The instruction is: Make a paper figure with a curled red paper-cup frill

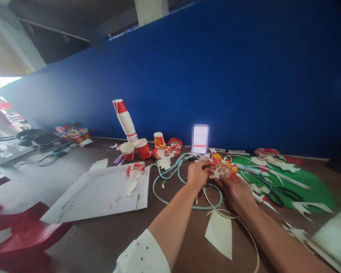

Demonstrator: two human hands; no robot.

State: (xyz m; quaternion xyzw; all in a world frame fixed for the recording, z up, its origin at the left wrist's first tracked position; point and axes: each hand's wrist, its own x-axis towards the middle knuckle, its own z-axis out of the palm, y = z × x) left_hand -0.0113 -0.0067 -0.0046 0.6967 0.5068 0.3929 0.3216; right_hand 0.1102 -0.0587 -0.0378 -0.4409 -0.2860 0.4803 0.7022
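Holding a small red-and-white cutout (224, 167) between them, the wearer's left hand (198, 175) and right hand (239, 192) meet over a brown table (184, 242). The cutout lies straight ahead at the fingertips, its longer axis seeming to run side to side, from one hand to the other; fingers cover parts of its edge, so the full outline is unclear. Neither hand is clearly nearer: the left pinches the left end, while the right grips the lower right edge. A pale blue cable (156, 191) loops just beside them, and an upright lit panel (200, 137) stands behind, its content obscured. To the left, a tall leaning stack of paper cups (126, 123) rises behind a white-sided cup (127, 152) and a red cup (142, 151), both mouth up; how much they hold, if anything, cannot be seen. Beside them, another cup (159, 141) appears to be upside down. Farther left, red tubs (76, 137) hold a cluster of colourful sticks (66, 129), too blurred to identify.
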